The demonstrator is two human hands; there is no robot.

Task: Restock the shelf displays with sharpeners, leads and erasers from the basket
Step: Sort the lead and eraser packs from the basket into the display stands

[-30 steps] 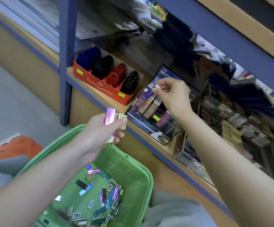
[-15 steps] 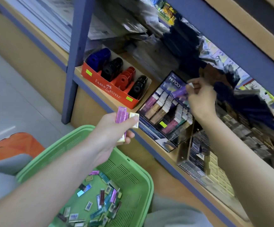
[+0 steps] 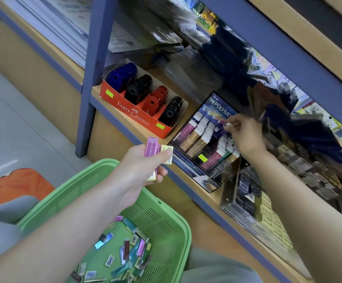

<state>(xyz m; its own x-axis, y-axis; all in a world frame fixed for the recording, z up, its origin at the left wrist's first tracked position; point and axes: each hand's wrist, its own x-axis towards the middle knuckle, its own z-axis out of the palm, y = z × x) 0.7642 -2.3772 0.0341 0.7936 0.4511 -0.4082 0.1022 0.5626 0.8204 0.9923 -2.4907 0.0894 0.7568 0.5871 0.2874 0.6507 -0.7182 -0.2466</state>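
While right hand [image 3: 245, 137] fingers pinch a purple pack [image 3: 224, 127] over the Hi-Polymer display [image 3: 198, 144] back rows, left hand [image 3: 143, 168] grips pink and gold packs [image 3: 152, 149] just left of it. Green basket [image 3: 178, 213] below the display holds many loose packs; restocking judged far from finished.

The basket [image 3: 166, 217] sits nearest you, low and left of centre, with loose packs [image 3: 125, 250] scattered in its bottom. Your left hand [image 3: 141, 166] is above its far rim, gripping a stack of packs [image 3: 152, 148] just short of the shelf [image 3: 121, 120] edge. On that shelf, right of the upright post [image 3: 92, 78], stands the sharpener box [image 3: 133, 117] with sharpeners [image 3: 145, 94] in rows inside. Just right of it is the display stand [image 3: 202, 148], and right of that, nearer you, a clear case [image 3: 245, 197]. Your right hand [image 3: 245, 135] reaches over the stand's far rows, pinching a small pack [image 3: 228, 124].
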